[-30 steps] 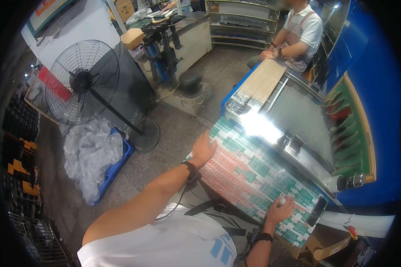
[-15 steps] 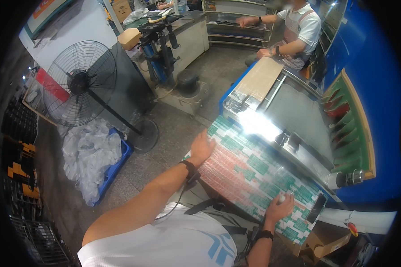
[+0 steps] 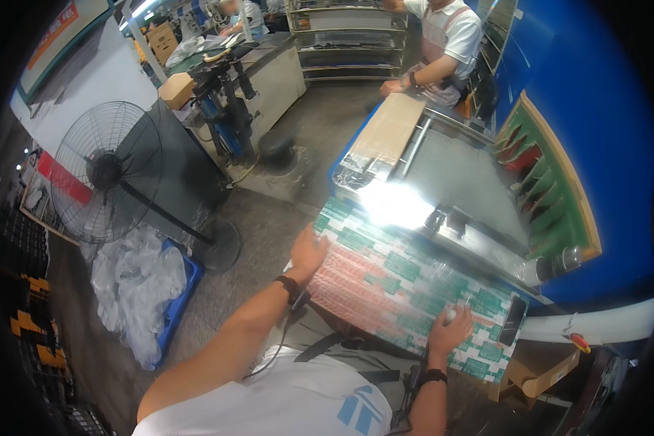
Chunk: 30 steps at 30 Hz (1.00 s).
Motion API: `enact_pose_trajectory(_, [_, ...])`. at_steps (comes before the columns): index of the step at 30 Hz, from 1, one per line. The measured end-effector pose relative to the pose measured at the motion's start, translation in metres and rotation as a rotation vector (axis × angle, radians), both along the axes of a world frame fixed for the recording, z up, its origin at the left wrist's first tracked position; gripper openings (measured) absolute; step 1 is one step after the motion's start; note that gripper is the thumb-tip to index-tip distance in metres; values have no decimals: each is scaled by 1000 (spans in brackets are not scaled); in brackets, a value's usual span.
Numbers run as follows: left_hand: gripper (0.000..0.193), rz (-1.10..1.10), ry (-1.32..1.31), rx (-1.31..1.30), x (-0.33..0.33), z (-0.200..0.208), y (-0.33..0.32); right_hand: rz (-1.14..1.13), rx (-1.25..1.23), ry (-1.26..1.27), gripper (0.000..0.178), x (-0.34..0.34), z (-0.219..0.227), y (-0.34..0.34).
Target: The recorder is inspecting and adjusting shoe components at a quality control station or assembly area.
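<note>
In front of me is a work surface [image 3: 345, 280] covered in white, green and red printed tape. My left hand [image 3: 309, 253] lies on its left end, fingers stretched out, holding nothing that I can see. Toward the surface's right part, my right hand [image 3: 450, 330] is closed around a small white rounded thing [image 3: 450, 314] with a thin tip pointing up; its exact kind is hard to tell. A black flat rectangle, like a phone [image 3: 512, 320], lies at the surface's right end, beyond my right hand.
Beyond the surface stands a machine with a grey bed [image 3: 454, 171] and a brown board [image 3: 389, 131]. A person [image 3: 443, 51] sits behind it. A pedestal fan [image 3: 105, 171] and a blue tray [image 3: 178, 305] with clear plastic are left. An open cardboard box [image 3: 538, 370] sits lower right.
The view has swung, so the surroundings sit further left and mostly lower. Both my hands keep about the same places on the surface. The other person's raised arm has gone higher.
</note>
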<state>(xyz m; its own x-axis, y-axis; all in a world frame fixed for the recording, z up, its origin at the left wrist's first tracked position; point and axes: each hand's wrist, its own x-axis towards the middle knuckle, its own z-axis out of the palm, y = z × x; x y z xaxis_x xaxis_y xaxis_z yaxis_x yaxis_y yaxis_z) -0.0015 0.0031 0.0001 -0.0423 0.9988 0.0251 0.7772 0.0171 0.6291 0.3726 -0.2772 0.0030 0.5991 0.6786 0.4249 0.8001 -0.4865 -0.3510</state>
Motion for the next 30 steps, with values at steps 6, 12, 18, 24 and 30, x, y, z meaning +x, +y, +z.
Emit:
enact_pose_trajectory(6, [53, 156, -217, 108, 13, 22, 14, -3, 25, 15, 42, 0, 3, 1])
enact_pose_trajectory(12, [33, -315, -879, 172, 85, 184, -35, -8, -26, 24, 42, 1, 0, 2])
enact_pose_trajectory(18, [29, -1095, -881, 599, 96, 379, -106, -12, -6, 44, 43, -1, 3, 2])
enact_pose_trajectory(24, [19, -1206, -1372, 653, 132, 434, -142, -28, 15, 36, 44, -1, 1, 3])
enact_pose_trajectory(30, [30, -1267, -1400, 525, 121, 397, -154, -27, 2, 26, 42, 0, -1, 0])
